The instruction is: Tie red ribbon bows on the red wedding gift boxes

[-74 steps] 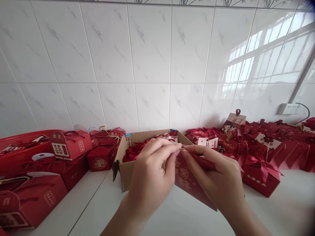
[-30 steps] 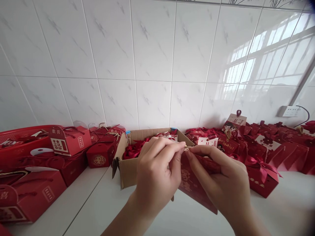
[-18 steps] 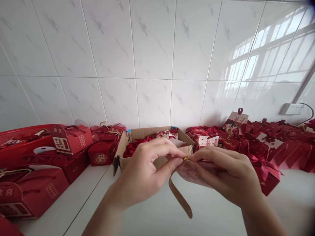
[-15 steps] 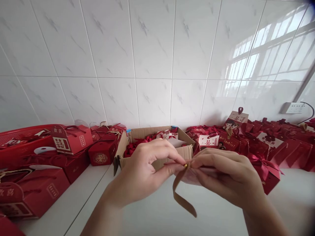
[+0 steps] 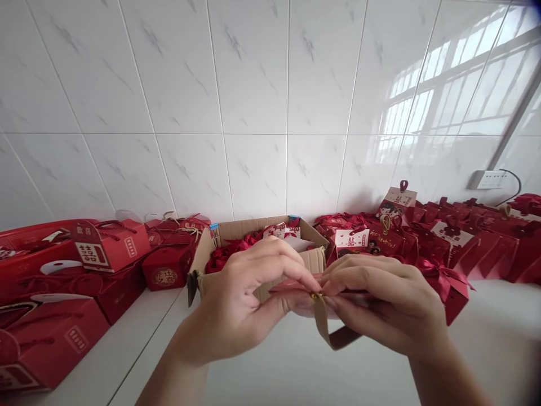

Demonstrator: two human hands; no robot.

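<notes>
Tan strap (image 5: 328,331) hangs from the gold stud (image 5: 315,294) that the fingers of my left hand (image 5: 236,310) and right hand (image 5: 391,307) pinch onto the red gift box (image 5: 289,286), just before the cardboard box (image 5: 217,283); a slack pinch could drop the stud.

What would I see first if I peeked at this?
Two hands in the middle: the left hand and right hand pinch a flat red box with a tan strap dangling. Red gift boxes crowd the white counter on both sides of a cardboard box.

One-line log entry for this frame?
left hand: pinches gold stud | right hand: holds red box | tan strap: hangs below stud | cardboard box: behind hands
</notes>
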